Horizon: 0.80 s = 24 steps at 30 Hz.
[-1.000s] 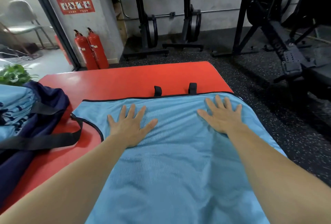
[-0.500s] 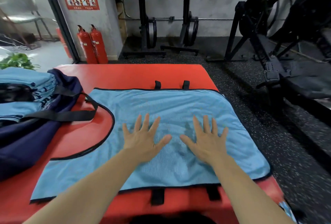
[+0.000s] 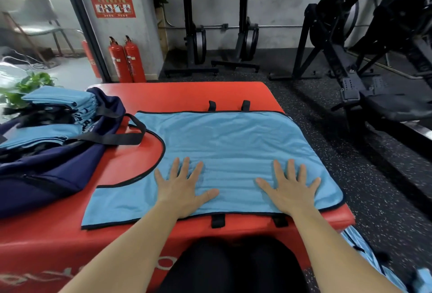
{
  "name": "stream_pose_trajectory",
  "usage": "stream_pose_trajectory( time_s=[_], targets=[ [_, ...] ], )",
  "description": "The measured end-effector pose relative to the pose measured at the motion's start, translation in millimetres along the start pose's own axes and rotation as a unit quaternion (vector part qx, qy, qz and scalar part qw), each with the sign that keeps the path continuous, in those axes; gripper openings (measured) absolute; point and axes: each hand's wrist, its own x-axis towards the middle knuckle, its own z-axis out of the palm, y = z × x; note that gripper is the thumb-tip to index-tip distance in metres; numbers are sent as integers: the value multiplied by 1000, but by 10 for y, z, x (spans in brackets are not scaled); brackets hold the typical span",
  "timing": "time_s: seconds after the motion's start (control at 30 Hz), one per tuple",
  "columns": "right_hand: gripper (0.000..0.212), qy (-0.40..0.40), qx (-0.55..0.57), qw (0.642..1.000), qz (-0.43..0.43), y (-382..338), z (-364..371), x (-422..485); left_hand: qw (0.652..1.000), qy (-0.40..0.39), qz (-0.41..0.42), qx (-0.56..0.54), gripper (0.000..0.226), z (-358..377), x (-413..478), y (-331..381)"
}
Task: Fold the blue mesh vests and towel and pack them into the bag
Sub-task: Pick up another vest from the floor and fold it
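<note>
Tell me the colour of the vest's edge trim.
Black trim around the light blue vest; head view.

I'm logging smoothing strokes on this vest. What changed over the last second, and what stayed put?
The left hand and right hand slid over the blue mesh vest toward the person, from near its far edge to near its near edge, then spread apart. Both stayed flat, gripping nothing. The vest stayed spread on the red mat; the navy bag with folded vests stayed at the left.
</note>
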Motion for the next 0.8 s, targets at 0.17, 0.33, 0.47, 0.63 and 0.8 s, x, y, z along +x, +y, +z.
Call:
stream_pose_trajectory(
  time_s=[0.17, 0.33, 0.47, 0.63, 0.8],
  targets=[
    [92, -19, 4, 1000, 5, -9, -25, -111, 999, -32, 8, 20, 101, -64, -65, -28],
    [86, -7, 38, 999, 4, -145, -284, -4, 1000, -21, 11, 7, 92, -339, 152, 26],
    [72, 52, 44, 997, -44, -288, -539, 347, 999, 30, 31, 7, 72, -651, 559, 69],
    [38, 164, 1, 982, -98, -368, -756, 1048, 997, 58, 47, 18, 51, -936, 1274, 99],
    [25, 181, -72, 976, -100, -288, -865, 1834, 992, 105, 55, 33, 27, -1003, 2064, 87]
  ],
)
